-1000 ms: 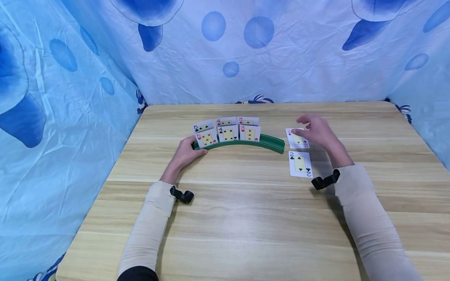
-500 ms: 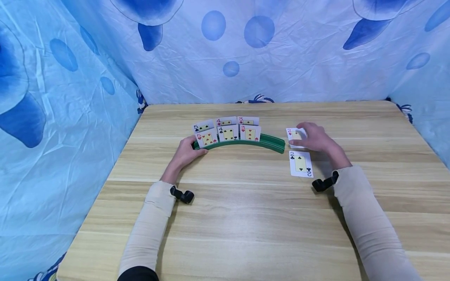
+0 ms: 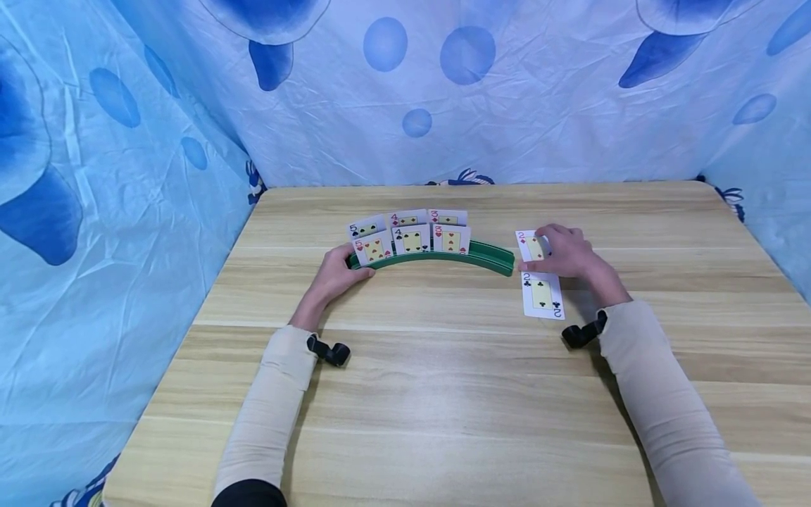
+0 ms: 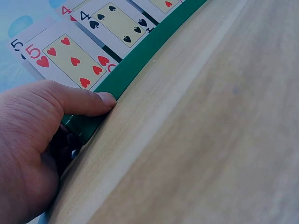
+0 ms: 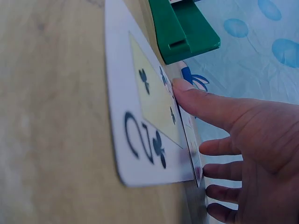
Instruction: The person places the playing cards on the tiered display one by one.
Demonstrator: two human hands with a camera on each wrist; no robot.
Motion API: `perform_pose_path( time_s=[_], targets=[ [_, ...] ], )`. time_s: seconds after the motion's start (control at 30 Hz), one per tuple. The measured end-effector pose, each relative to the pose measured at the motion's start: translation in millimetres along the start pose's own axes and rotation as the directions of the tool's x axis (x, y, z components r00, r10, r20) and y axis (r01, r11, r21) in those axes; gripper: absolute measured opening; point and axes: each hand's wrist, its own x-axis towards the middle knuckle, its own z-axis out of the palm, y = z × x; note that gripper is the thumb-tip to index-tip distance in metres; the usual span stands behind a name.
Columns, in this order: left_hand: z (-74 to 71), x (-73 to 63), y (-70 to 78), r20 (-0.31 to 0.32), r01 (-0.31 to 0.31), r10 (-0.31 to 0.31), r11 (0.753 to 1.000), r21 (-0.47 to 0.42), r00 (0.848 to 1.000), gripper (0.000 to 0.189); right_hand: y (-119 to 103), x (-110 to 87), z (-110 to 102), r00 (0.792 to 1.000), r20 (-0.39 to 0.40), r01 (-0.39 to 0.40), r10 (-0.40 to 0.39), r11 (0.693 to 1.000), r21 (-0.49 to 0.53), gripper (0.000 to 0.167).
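My left hand (image 3: 334, 273) grips the left end of a curved green card holder (image 3: 493, 258), thumb along its front edge in the left wrist view. Two rows of playing cards stand in it: the five of hearts (image 3: 372, 248), four of spades (image 3: 411, 241) and three of hearts (image 3: 450, 241) in front, with a five, a four and a three behind. Over the two of diamonds (image 3: 529, 246), lying flat, is my right hand (image 3: 567, 253), thumb at the near edge and fingertips at the card. Nearer me lies the two of clubs (image 3: 543, 299).
A wooden table (image 3: 431, 408) carries everything. Blue patterned cloth (image 3: 538, 134) hangs behind its far edge and along the sides. The right part of the holder's groove, beside the threes, shows bare green.
My right hand has come down over the two of diamonds, its thumb sliding towards the near edge. The left hand, holder and cards stay in place.
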Motion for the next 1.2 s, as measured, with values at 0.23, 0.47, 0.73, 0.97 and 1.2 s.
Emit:
perform_pose_path(
  time_s=[0.23, 0.47, 0.73, 0.97, 1.2],
  targets=[
    [0.3, -0.1, -0.3, -0.009, -0.012, 0.012, 1.000, 0.002, 1.000, 0.055, -0.3, 2.3, -0.5, 1.000, -0.016, -0.023, 0.023, 1.000, -0.014, 0.084],
    [0.3, 0.4, -0.7, -0.013, -0.016, 0.016, 1.000, -0.010, 1.000, 0.054, -2.8, 3.1, -2.9, 0.999, -0.031, -0.037, 0.037, 0.999, 0.002, 0.082],
    [0.5, -0.1, -0.2, -0.007, 0.000, 0.000, 1.000, -0.005, 1.000, 0.054, -4.0, 8.2, -4.1, 0.999, -0.012, -0.053, 0.053, 0.999, -0.012, 0.083],
    [0.6, -0.3, -0.1, -0.009, -0.001, 0.001, 1.000, 0.001, 1.000, 0.055, -3.6, 10.9, -5.5, 0.999, -0.003, -0.047, 0.047, 0.999, -0.015, 0.081],
    [0.2, -0.7, 0.2, -0.008, 0.003, -0.003, 1.000, 0.004, 1.000, 0.054, -4.7, 13.7, -5.3, 0.997, 0.002, -0.079, 0.079, 0.997, -0.006, 0.083]
  ],
)
